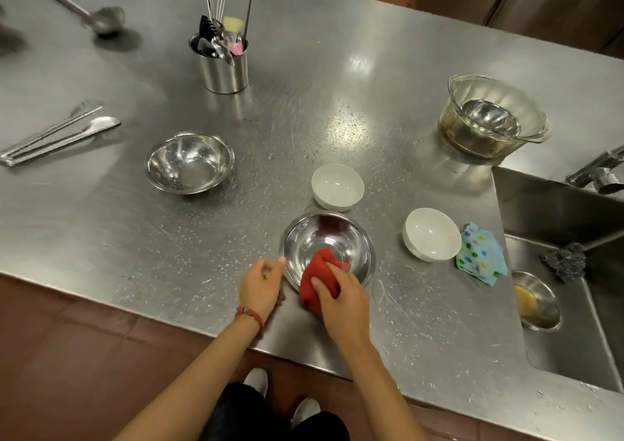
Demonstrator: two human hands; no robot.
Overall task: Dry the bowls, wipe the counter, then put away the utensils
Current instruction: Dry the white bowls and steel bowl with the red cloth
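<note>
While my left hand [261, 283] steadies the rim of the shiny round steel bowl [327, 250] near the counter's front edge, my right hand [341, 300] is closed on a crumpled red cloth [317, 277] pressed inside it. Water droplets speckle the steel counter [169, 255]. Two small white ceramic bowls [337, 187] [431, 234] sit just behind and to the right, a second steel bowl [189, 163] farther left.
</note>
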